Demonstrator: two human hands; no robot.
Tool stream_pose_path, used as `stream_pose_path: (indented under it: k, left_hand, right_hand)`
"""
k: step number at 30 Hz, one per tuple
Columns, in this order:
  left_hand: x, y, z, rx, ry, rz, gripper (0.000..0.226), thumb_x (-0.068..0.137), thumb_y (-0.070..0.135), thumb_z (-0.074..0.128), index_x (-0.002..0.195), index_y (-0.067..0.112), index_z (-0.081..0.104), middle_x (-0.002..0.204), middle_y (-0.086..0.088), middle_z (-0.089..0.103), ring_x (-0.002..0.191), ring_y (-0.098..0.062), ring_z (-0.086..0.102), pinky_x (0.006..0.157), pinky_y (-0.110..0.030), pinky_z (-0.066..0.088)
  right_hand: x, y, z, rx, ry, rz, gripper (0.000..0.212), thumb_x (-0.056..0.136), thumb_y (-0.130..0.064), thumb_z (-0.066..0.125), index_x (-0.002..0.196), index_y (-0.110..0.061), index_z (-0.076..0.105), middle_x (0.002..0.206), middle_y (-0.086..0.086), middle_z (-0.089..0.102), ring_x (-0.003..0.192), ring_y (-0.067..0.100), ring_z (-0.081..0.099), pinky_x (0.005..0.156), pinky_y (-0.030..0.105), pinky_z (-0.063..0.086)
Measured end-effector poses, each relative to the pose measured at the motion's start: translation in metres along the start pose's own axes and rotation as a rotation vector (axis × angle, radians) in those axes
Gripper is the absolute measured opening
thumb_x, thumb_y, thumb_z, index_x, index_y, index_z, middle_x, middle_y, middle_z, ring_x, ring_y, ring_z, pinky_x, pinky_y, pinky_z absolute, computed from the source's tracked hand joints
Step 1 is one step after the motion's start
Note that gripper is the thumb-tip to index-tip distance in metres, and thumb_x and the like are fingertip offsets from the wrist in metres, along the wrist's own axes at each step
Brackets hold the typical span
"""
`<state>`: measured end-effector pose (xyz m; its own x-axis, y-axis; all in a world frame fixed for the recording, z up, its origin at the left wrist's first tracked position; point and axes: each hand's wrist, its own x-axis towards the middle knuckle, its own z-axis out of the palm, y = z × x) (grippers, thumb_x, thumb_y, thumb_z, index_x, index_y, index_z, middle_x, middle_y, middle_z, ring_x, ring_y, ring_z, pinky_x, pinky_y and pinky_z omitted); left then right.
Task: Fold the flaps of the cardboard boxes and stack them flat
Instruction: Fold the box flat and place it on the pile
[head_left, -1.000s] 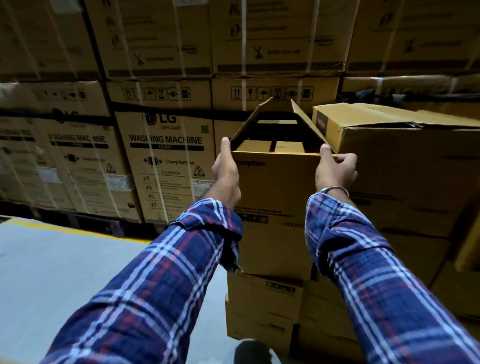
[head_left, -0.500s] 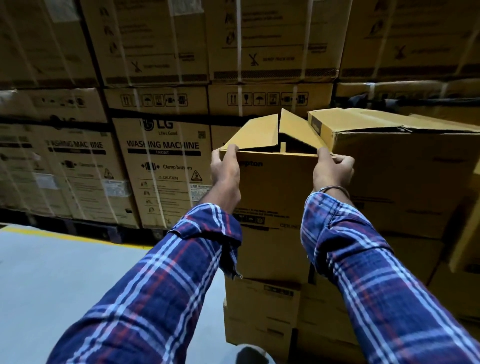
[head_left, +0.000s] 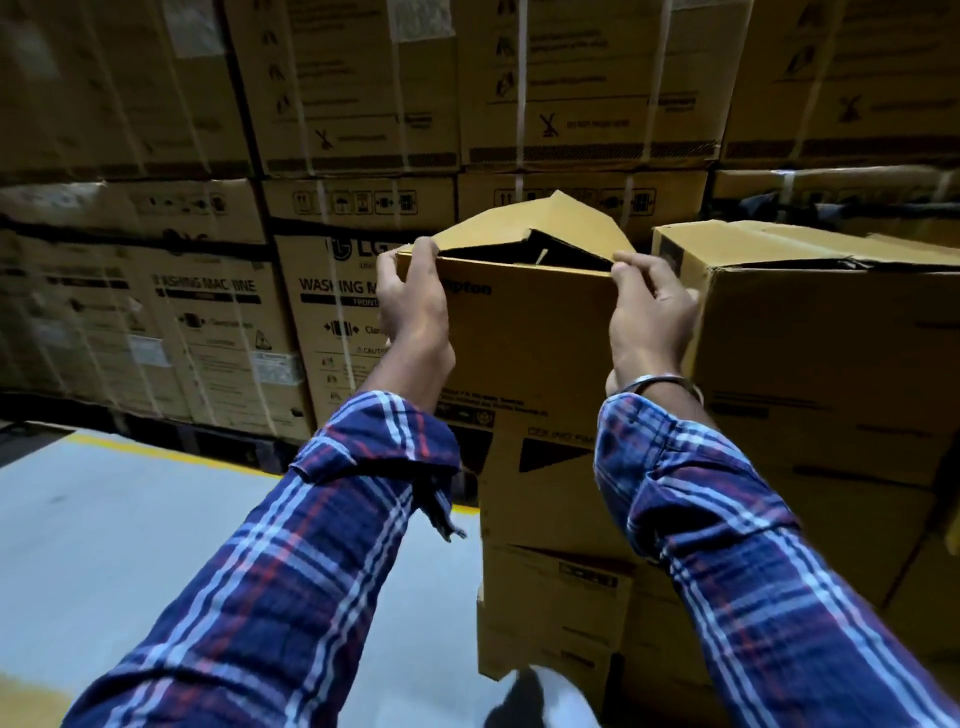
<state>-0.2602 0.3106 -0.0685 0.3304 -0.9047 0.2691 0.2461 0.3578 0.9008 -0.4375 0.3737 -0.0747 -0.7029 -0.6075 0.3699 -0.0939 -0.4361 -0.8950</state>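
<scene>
Behind everything rises a wall of strapped washing machine cartons (head_left: 332, 322), and the open cardboard box (head_left: 524, 343) stands in front of it, topmost on a short stack of smaller cartons (head_left: 556, 587); just to the box's right sits a larger closed carton (head_left: 821, 332), touching or very nearly touching it, which cannot be told; the box looks like plain corrugated board, stiff along its panels and weak only at the creases, and probably light, though its load cannot be judged; the best hold seems to be the upper corners where the side flaps hinge, since the board bends there and nowhere else; the two top flaps (head_left: 524, 226) lean inward, tented over the opening and not yet flat; the left hand (head_left: 413, 312) grips the box's upper left corner, fingers curled over the edge of the flap; the right hand (head_left: 652, 312) pinches the upper right corner with thumb and fingertips, a metal bangle (head_left: 657, 383) at its wrist; inside the box only a dark gap shows, so whether it holds anything is unknown; its printed brand name is half covered by the left hand; the lower stack is dim and cut off at the frame's bottom
</scene>
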Motion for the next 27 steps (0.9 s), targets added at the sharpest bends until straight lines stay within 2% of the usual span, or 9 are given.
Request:
stream_pose_path:
  k: [2, 4, 8, 10, 11, 13, 17, 23, 27]
  left_hand:
    - [0.001, 0.006, -0.028, -0.045, 0.057, 0.003, 0.024, 0.096, 0.043, 0.056, 0.114, 0.028, 0.059, 0.110, -0.004, 0.064, 0.096, -0.019, 0.063, 0.074, -0.036, 0.055]
    - [0.001, 0.010, -0.059, -0.060, 0.124, 0.001, 0.029, 0.092, 0.045, 0.057, 0.115, 0.028, 0.061, 0.111, -0.002, 0.063, 0.098, -0.018, 0.060, 0.078, -0.037, 0.050]
    - [0.003, 0.011, -0.126, -0.124, 0.315, 0.040, 0.024, 0.077, 0.046, 0.062, 0.092, 0.028, 0.063, 0.092, 0.000, 0.065, 0.084, -0.019, 0.059, 0.074, -0.036, 0.050]
    - [0.006, 0.013, -0.158, -0.129, 0.387, 0.072, 0.024, 0.077, 0.045, 0.063, 0.092, 0.027, 0.063, 0.090, 0.000, 0.065, 0.082, -0.021, 0.059, 0.071, -0.037, 0.051]
    - [0.008, 0.015, -0.175, -0.130, 0.420, 0.089, 0.024, 0.077, 0.045, 0.063, 0.091, 0.027, 0.063, 0.088, 0.000, 0.065, 0.081, -0.021, 0.059, 0.070, -0.037, 0.052]
    - [0.012, 0.017, -0.208, -0.109, 0.488, 0.111, 0.020, 0.076, 0.045, 0.063, 0.088, 0.028, 0.061, 0.084, 0.003, 0.063, 0.080, -0.020, 0.058, 0.068, -0.037, 0.050]
    - [0.012, 0.007, -0.273, -0.053, 0.627, 0.124, 0.025, 0.068, 0.051, 0.064, 0.082, 0.032, 0.059, 0.089, 0.001, 0.061, 0.084, -0.023, 0.055, 0.072, -0.040, 0.046]
    - [0.009, -0.076, -0.365, -0.020, 0.778, 0.051, 0.020, 0.073, 0.045, 0.067, 0.081, 0.030, 0.056, 0.085, 0.001, 0.055, 0.077, -0.022, 0.049, 0.066, -0.037, 0.044]
    - [0.007, -0.176, -0.423, -0.011, 0.830, -0.085, 0.020, 0.069, 0.044, 0.071, 0.079, 0.030, 0.060, 0.093, 0.001, 0.058, 0.089, -0.024, 0.053, 0.078, -0.044, 0.043]
  right_hand:
    - [-0.020, -0.007, 0.016, 0.002, -0.065, -0.037, 0.011, 0.096, -0.030, 0.067, 0.101, -0.031, 0.077, 0.118, -0.003, 0.046, 0.093, -0.001, 0.052, 0.053, 0.001, 0.041]
    - [-0.038, -0.010, 0.032, -0.003, -0.126, -0.071, 0.011, 0.096, -0.031, 0.067, 0.100, -0.031, 0.077, 0.115, -0.002, 0.047, 0.091, 0.000, 0.054, 0.053, 0.000, 0.040]
    - [-0.079, -0.003, 0.075, -0.022, -0.224, -0.084, 0.009, 0.093, -0.036, 0.068, 0.093, -0.038, 0.077, 0.108, -0.006, 0.048, 0.091, 0.004, 0.059, 0.059, 0.002, 0.041]
    - [-0.099, 0.006, 0.099, -0.011, -0.260, -0.086, 0.010, 0.090, -0.040, 0.067, 0.091, -0.041, 0.077, 0.104, -0.009, 0.049, 0.095, 0.007, 0.059, 0.073, 0.014, 0.050]
    - [-0.109, 0.010, 0.111, 0.000, -0.287, -0.084, 0.010, 0.090, -0.040, 0.067, 0.091, -0.041, 0.077, 0.103, -0.009, 0.049, 0.092, 0.001, 0.058, 0.074, 0.017, 0.050]
    - [-0.131, 0.020, 0.135, 0.044, -0.353, -0.068, 0.010, 0.091, -0.036, 0.068, 0.090, -0.039, 0.077, 0.102, -0.008, 0.048, 0.087, -0.006, 0.056, 0.070, 0.013, 0.045]
    - [-0.172, 0.053, 0.177, 0.089, -0.472, -0.009, 0.012, 0.090, -0.034, 0.069, 0.090, -0.041, 0.078, 0.100, -0.007, 0.049, 0.089, 0.005, 0.059, 0.076, 0.023, 0.048]
    - [-0.240, 0.164, 0.213, 0.071, -0.619, 0.155, 0.013, 0.090, -0.024, 0.072, 0.097, -0.030, 0.081, 0.106, 0.008, 0.052, 0.082, -0.001, 0.058, 0.082, 0.016, 0.047]
    - [-0.274, 0.268, 0.224, -0.015, -0.679, 0.288, 0.017, 0.091, -0.017, 0.072, 0.102, -0.027, 0.081, 0.099, 0.001, 0.048, 0.079, -0.006, 0.056, 0.079, 0.013, 0.042]
